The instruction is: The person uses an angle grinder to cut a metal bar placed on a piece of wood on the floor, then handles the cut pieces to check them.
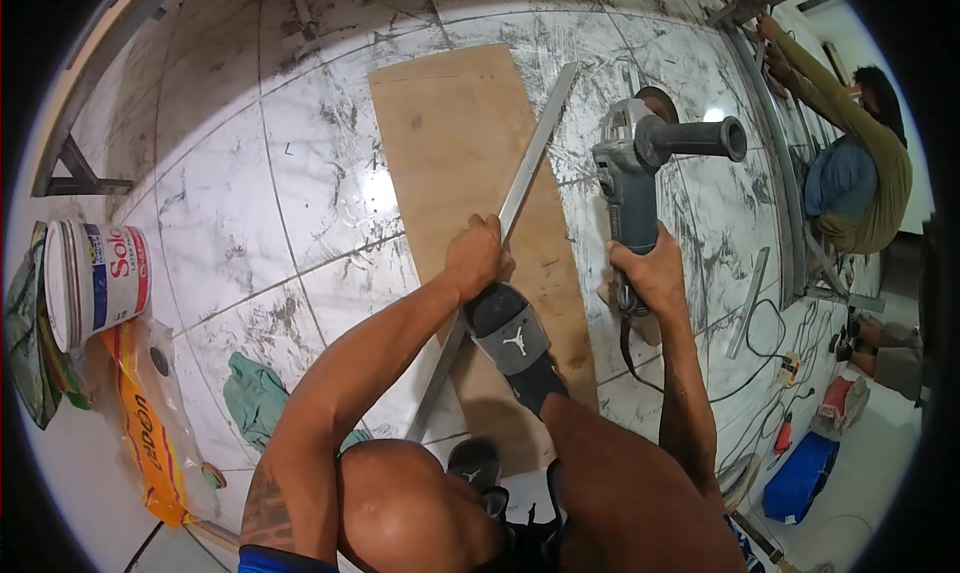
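My left hand (478,254) is closed around a long, narrow metal bar (536,160). The bar slants across a brown board (440,133) lying on the floor, and my sandalled foot (507,335) presses on it just below that hand. My right hand (650,273) grips an angle grinder (630,178) by its dark body, right of the board. Its side handle (705,138) points right, and the disc (656,103) shows only partly behind the head. A black cord runs down from the tool's rear end.
A white bucket (115,273) and an orange-and-clear plastic bag (150,423) are at left, near a green cloth (255,398). Cables (775,413), another metal strip (748,303) and a blue bag (800,478) lie at right. A person (860,163) crouches by a metal frame (770,163) at upper right.
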The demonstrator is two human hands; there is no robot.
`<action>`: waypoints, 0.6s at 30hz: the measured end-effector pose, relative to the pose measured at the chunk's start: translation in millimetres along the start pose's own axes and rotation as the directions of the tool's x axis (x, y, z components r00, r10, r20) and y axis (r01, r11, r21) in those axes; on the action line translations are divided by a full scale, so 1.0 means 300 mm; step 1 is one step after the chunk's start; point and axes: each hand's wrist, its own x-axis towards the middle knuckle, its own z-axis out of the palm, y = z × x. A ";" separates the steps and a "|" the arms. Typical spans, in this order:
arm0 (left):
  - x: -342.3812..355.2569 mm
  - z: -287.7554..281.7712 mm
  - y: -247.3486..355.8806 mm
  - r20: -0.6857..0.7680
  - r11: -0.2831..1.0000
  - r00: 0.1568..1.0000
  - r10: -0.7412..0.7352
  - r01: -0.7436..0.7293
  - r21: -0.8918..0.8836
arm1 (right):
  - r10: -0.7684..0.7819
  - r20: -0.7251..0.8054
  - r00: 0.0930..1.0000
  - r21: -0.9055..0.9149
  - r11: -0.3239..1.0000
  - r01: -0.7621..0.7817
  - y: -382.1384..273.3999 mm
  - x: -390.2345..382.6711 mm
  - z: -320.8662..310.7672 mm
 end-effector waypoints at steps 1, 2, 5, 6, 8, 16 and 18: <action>-0.004 0.005 0.002 -0.015 1.000 1.000 -0.019 0.019 -0.001 | 0.005 -0.001 1.000 -0.003 1.000 -0.005 0.001 -0.005 0.006; -0.009 0.010 0.004 -0.030 0.999 0.999 -0.038 0.038 -0.002 | 0.005 0.003 1.000 -0.019 1.000 -0.005 -0.005 -0.010 0.005; -0.030 -0.003 -0.023 -0.064 1.000 0.998 -0.022 0.021 -0.020 | -0.020 0.013 1.000 -0.053 0.998 0.021 -0.025 -0.014 0.006; -0.033 -0.007 -0.028 -0.065 1.000 0.998 -0.028 0.028 -0.005 | -0.040 0.013 0.999 -0.063 0.997 0.041 -0.016 -0.013 0.010; -0.029 -0.011 -0.015 -0.067 0.999 0.997 -0.032 0.033 0.008 | -0.047 0.019 0.999 -0.057 0.997 0.048 -0.017 -0.014 -0.002; -0.033 -0.019 -0.028 -0.042 0.996 0.996 -0.085 0.083 -0.036 | -0.056 0.078 0.995 0.005 0.998 0.056 -0.025 -0.034 0.015; -0.028 -0.020 -0.030 -0.050 0.996 0.996 -0.071 0.068 -0.056 | -0.046 0.075 0.996 -0.006 0.999 0.046 -0.002 -0.032 0.031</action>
